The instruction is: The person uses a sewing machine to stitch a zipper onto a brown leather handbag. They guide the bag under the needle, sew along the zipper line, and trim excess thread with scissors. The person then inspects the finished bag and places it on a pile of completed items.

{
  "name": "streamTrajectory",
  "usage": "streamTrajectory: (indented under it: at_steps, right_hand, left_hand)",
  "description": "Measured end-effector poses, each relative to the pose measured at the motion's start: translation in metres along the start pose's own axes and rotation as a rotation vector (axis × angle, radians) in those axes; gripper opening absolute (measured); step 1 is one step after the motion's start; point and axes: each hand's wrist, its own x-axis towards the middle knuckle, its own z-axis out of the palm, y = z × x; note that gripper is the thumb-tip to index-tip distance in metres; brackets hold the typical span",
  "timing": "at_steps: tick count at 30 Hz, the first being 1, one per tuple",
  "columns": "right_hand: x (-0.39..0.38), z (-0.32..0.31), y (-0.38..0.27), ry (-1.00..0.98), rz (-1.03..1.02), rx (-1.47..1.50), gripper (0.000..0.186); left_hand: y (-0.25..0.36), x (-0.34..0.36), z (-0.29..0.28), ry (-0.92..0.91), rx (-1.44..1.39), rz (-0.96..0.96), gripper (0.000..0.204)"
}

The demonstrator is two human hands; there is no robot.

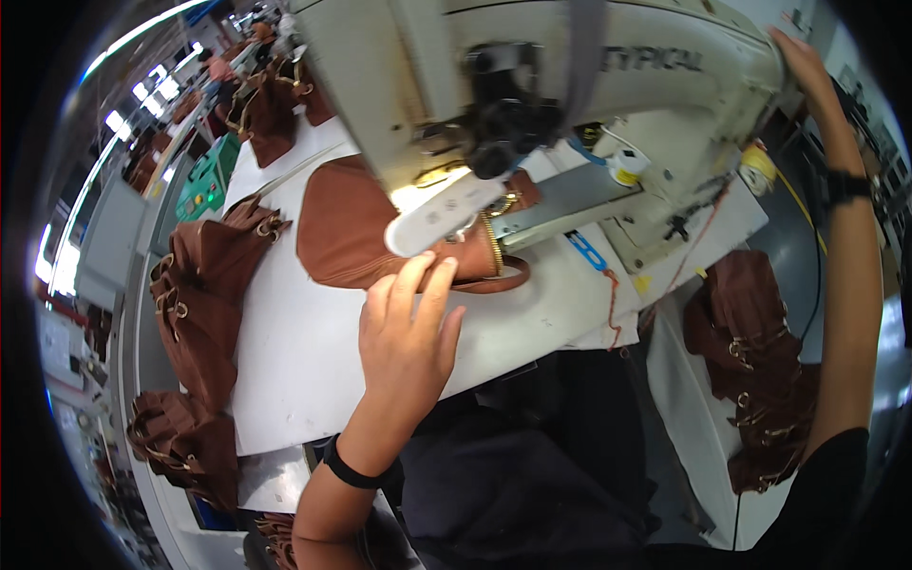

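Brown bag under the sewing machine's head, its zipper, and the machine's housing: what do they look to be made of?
Brown bag: leather or a leather-like synthetic, going by its smooth, softly sheened surface; I can't tell which.
Zipper: probably metal with a brass-like finish, as its teeth shine gold.
Sewing machine housing: likely painted metal, judging by its even, pale, slightly glossy coat.

Upper left: I see a bright strip light (133, 38) curving overhead | below it, glaring windows (169, 86) | centre: I have a white desk (294, 394) | right: grey floor (787, 218), partly shadowed
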Motion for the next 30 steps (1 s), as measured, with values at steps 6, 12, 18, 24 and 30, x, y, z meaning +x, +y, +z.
streamTrajectory:
  at_steps: [6, 12, 18, 24, 30]
  right_hand:
    - [-0.094, 0.095, -0.025, 0.525, 0.063, 0.363, 0.066]
    - [-0.097, 0.074, -0.021, 0.516, 0.111, 0.612, 0.061]
    - [-0.12, 0.051, -0.009, 0.515, 0.029, 0.488, 0.05]
    - [-0.337, 0.084, -0.145, 0.263, -0.522, 0.705, 0.027]
    - [-0.364, 0.207, -0.248, 0.065, -0.66, 0.399, 0.015]
  left_hand:
    - [0.04, -0.006, 0.008, 0.051, -0.046, -0.311, 0.079]
    - [0.07, 0.007, 0.048, 0.134, -0.06, -0.525, 0.097]
    - [0.062, 0.019, 0.08, 0.254, -0.05, -0.53, 0.098]
    - [0.022, 0.026, 0.075, 0.201, -0.162, -0.369, 0.073]
    - [-0.031, 0.034, 0.048, -0.073, -0.344, -0.154, 0.034]
